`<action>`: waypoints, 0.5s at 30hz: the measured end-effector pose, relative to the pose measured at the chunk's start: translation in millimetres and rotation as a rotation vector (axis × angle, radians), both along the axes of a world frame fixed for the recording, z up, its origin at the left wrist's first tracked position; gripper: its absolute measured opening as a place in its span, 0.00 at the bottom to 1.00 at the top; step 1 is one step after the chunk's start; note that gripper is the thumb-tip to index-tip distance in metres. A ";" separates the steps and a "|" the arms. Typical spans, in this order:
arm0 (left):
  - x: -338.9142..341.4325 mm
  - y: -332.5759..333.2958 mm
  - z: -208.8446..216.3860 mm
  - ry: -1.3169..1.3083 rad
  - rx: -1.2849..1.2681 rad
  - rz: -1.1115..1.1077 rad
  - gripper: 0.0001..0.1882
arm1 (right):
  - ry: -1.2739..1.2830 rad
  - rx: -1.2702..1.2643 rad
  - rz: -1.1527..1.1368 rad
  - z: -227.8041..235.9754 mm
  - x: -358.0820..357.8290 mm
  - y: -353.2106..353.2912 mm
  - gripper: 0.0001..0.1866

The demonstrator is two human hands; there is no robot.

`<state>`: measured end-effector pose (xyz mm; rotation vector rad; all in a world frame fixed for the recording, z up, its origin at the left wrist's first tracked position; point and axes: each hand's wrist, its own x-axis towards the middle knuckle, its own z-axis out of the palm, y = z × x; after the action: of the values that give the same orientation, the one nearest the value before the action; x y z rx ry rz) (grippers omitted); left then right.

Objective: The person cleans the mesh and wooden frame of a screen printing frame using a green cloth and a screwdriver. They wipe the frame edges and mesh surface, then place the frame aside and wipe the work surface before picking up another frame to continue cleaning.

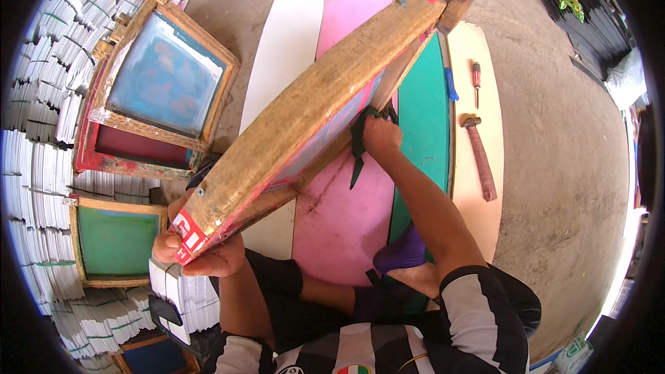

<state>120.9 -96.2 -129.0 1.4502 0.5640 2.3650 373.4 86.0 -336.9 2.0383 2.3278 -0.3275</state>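
Note:
A wooden screen-printing frame (305,114) is tilted up on edge across the middle, with red-and-white stickers at two corners. My left hand (218,256) grips its near-left corner, thumb and fingers closed around the wood. Inside the frame, beside its pinkish-blue mesh, is my right hand (381,137), its fingers closed on a dark rag (357,142). A pointed end of the rag hangs down over the pink board. Whether the rag touches the mesh cannot be made out.
White, pink (343,225), green and cream boards lie beneath me. On the cream board rest a hammer (478,159) and a screwdriver (476,83), with a blue item (451,84) nearby. More screen frames (166,73) and bundled white stacks (45,194) crowd the left.

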 end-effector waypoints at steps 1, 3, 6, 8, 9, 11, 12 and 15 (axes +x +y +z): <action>3.5 0.7 5.1 0.022 0.008 -0.042 0.25 | 0.003 0.004 -0.016 6.4 -2.8 0.7 0.09; 7.8 4.7 9.2 0.051 0.018 -0.064 0.25 | 0.047 -0.019 -0.018 -1.5 1.5 -6.4 0.11; 7.4 3.3 7.1 0.078 -0.006 -0.016 0.24 | 0.310 -0.007 -0.052 -12.2 9.1 -1.2 0.13; 4.9 0.4 6.1 0.085 -0.022 -0.044 0.23 | 0.430 -0.008 -0.108 -10.6 6.4 -3.9 0.13; 4.1 -0.9 5.9 0.074 -0.018 -0.044 0.23 | 0.431 -0.015 -0.144 0.1 -2.5 -9.5 0.14; 5.0 -2.4 7.1 0.050 -0.005 -0.052 0.23 | 0.448 0.071 -0.205 -1.2 -8.6 -15.3 0.15; 5.1 -1.2 6.1 0.060 -0.004 -0.033 0.23 | 0.463 0.164 -0.237 -15.8 -8.8 -16.6 0.16; 0.8 -0.2 1.6 0.072 -0.010 -0.002 0.24 | 0.474 0.192 -0.087 -38.8 -4.2 -23.1 0.18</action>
<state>121.7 -96.4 -127.4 1.5361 0.5920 2.3126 369.2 62.9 -375.7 2.3738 2.6187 -0.6835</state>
